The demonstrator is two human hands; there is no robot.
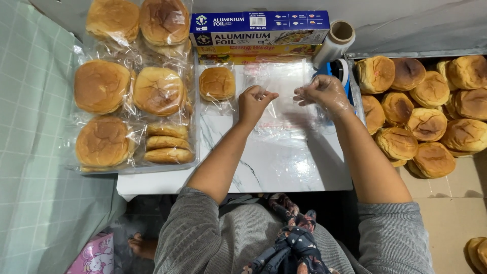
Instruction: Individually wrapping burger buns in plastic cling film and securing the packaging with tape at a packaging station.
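I see both hands (256,101) (323,92) with fingers pinched on an empty clear bag (284,83); unwrapped buns fill the box (459,172) at right

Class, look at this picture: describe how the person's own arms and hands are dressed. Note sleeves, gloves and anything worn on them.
Both arms wear grey sleeves pushed up to about the elbow, so the forearms are bare. The left hand is bare. The right hand appears covered by a thin, clear, crinkled plastic glove. No rings, watch or bracelets show on either.

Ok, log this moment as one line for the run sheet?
left hand: pinching clear plastic bag | right hand: on same bag | wrapped bun beside | unwrapped buns on the right
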